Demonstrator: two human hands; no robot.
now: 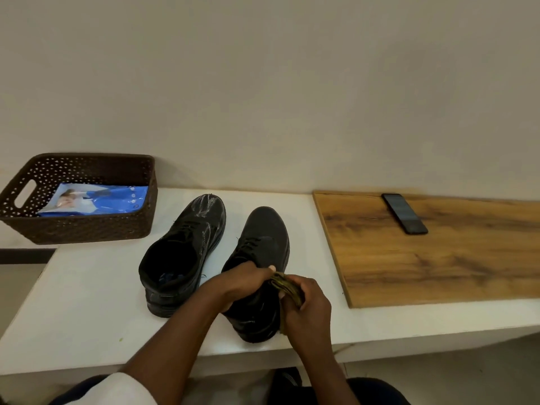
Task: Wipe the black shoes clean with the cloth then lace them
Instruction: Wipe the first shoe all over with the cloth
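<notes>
Plain pale wall behind a white table [87,302], its front edge running across the lower frame and its left corner cut off near the basket [79,226]. Basket is dark brown, perforated, back left on the table against the wall, with a blue packet [102,201] lying inside. Wooden board [438,258] covers the right part of the table, a dark phone [404,213] lying flat near its back edge. Bare white table shows left of the shoes and along the front edge. Two black shoes stand side by side mid-table, toes toward the wall: left shoe [187,252] has wet streaks on its toe and side, stands free; right shoe [263,238] looks matte, its heel close to the front edge. Both forearms reach in from bottom centre, angled up and inward, meeting over the right shoe's heel end. Left hand [245,280] curls over the shoe's collar, thumb tip showing on top, gripping it. Right hand [306,305] is curled round a bunched yellowish cloth [287,285], pressing it against the shoe's right side near the heel. Laces show only as dark marks on the tongues; cannot tell how far they are threaded. White sleeve [122,388] at bottom left.
</notes>
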